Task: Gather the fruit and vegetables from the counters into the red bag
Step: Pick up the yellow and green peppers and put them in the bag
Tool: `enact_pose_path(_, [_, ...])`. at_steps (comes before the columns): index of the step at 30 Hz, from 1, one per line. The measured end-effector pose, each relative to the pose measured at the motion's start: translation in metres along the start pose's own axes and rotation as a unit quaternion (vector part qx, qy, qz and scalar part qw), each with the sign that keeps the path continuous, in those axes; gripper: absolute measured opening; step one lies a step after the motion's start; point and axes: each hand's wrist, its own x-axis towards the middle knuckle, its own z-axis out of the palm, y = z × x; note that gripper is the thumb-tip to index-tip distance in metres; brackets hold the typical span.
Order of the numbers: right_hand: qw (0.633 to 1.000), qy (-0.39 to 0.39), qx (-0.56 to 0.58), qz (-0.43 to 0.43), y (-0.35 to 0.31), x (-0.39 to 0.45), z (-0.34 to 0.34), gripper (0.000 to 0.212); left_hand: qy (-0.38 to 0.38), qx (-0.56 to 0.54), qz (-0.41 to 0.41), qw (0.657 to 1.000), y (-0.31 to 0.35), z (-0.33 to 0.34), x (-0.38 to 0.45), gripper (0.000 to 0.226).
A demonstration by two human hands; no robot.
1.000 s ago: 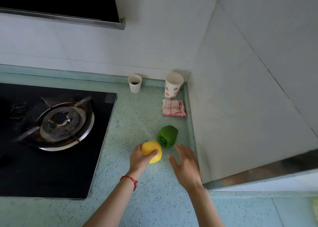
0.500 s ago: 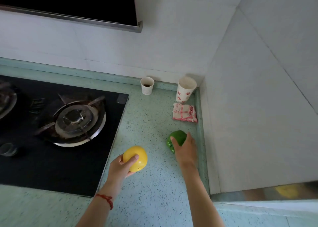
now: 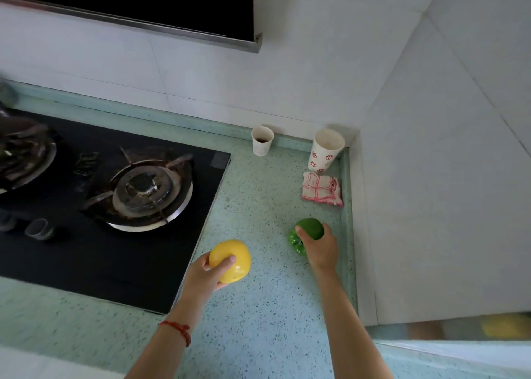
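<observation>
My left hand grips a yellow bell pepper and holds it just above the speckled green counter, near the hob's right edge. To its right, my right hand is closed over a green bell pepper that sits close to the raised counter edge by the wall. A red string bracelet circles my left wrist. The red bag is not in view.
A black gas hob with a burner fills the left. In the back corner stand a small paper cup and a taller patterned cup, with a folded red-checked cloth in front. White tiled walls close the right side.
My left hand lifted the yellow pepper off the counter and drew it leftward. My right hand reached forward and closed over the green pepper. The view shifted to the left.
</observation>
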Motion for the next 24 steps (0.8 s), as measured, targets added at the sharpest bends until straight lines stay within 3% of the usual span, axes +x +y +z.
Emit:
enact_pose_path(14, [0.983, -0.132, 0.124, -0.026, -0.013, -0.057, 0.021, 0.07, 0.072, -0.027, 0.01, 0.997, -0.008, -0.045, -0.024, 0.047])
enact_pose_path(24, [0.952, -0.254, 0.153, -0.072, -0.035, -0.116, 0.073, 0.062, 0.183, -0.108, 0.007, 0.977, -0.036, -0.121, -0.065, 0.052])
